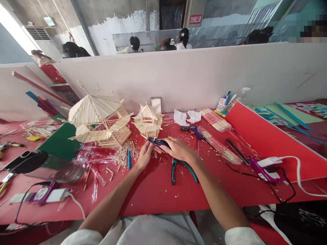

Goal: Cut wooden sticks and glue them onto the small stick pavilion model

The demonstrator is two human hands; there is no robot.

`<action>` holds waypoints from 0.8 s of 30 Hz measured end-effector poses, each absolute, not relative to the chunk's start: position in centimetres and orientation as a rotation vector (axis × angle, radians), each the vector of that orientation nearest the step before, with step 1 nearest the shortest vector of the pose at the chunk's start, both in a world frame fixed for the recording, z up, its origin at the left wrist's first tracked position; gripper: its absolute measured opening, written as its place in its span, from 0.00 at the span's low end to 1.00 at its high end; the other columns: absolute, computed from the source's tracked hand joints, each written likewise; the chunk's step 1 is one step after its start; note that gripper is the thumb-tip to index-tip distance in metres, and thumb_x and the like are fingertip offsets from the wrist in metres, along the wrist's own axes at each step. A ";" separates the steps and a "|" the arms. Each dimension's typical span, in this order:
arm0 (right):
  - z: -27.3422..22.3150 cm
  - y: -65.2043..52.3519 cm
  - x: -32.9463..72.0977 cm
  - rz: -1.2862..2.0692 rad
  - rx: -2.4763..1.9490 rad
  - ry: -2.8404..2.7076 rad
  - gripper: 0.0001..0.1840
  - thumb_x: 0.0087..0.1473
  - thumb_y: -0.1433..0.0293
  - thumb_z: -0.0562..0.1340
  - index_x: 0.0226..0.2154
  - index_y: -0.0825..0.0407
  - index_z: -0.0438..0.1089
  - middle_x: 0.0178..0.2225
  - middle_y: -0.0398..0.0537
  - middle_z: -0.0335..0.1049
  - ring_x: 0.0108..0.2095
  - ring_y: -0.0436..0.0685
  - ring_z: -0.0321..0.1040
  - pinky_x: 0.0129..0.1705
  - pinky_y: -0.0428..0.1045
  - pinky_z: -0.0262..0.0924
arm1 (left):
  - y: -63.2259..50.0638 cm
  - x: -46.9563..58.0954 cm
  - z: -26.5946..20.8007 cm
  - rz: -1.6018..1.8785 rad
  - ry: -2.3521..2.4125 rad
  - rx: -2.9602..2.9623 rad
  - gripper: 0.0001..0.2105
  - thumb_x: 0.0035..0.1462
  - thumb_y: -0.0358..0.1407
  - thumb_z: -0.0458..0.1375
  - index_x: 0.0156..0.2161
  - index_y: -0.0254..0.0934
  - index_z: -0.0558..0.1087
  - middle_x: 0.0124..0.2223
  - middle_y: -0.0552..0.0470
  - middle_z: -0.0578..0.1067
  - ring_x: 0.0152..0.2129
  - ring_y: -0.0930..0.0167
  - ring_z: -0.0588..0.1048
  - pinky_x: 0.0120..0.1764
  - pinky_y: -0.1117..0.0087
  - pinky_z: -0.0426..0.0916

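My right hand [177,148] is closed around a dark blue, elongated hand tool [157,141], whose exact kind I cannot make out. My left hand [146,154] is closed near the tool's front end, fingertips together; what they pinch is too small to tell. Just beyond the hands stands a small pavilion model [148,120] built of thin wooden sticks. To its left is a larger stick pavilion [99,119] with a pointed roof. Pliers with teal handles [173,173] lie under my right wrist. A blue glue gun [196,131] rests beyond the right hand.
Cut stick pieces [122,157] and a blue pen [129,158] lie left of my left hand. Bagged sticks [219,144], a purple power strip [265,170] and a red board [276,143] are on the right. A clear bottle [58,169] lies at left. A white partition [194,75] stands behind.
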State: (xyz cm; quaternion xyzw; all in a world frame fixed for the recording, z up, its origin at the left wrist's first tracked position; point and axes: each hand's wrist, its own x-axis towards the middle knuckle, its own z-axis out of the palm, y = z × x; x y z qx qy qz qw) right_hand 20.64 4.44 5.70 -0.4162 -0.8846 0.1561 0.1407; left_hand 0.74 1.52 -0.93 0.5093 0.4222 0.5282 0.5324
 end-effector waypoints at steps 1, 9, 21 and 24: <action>5.6 4.4 20.6 0.457 -1.198 -2.550 0.20 0.70 0.57 0.50 0.51 0.52 0.67 0.47 0.56 0.73 0.47 0.61 0.72 0.43 0.50 0.59 | 1.5 0.7 -0.9 1.254 1.006 1.217 0.24 0.59 0.58 0.56 0.43 0.38 0.65 0.29 0.51 0.78 0.18 0.73 0.71 0.26 0.71 0.62; 5.7 4.2 20.3 0.347 -1.206 -2.595 0.19 0.70 0.56 0.50 0.48 0.52 0.67 0.45 0.55 0.76 0.43 0.61 0.73 0.39 0.50 0.58 | 1.5 0.4 -0.5 1.301 1.101 1.235 0.19 0.59 0.53 0.58 0.36 0.36 0.68 0.25 0.56 0.71 0.20 0.75 0.69 0.27 0.72 0.61; 5.5 4.7 20.5 0.281 -1.252 -2.608 0.19 0.70 0.55 0.50 0.47 0.51 0.67 0.45 0.53 0.76 0.43 0.61 0.74 0.38 0.49 0.56 | 1.3 0.3 -0.2 1.271 1.079 1.304 0.19 0.60 0.53 0.57 0.32 0.37 0.67 0.25 0.56 0.69 0.20 0.75 0.66 0.27 0.70 0.61; 5.5 4.8 20.7 0.271 -1.247 -2.616 0.20 0.70 0.55 0.49 0.47 0.51 0.67 0.45 0.53 0.76 0.43 0.61 0.74 0.37 0.49 0.56 | 1.3 0.4 -0.2 1.268 1.072 1.316 0.19 0.61 0.53 0.56 0.32 0.37 0.67 0.26 0.55 0.70 0.20 0.75 0.66 0.27 0.70 0.61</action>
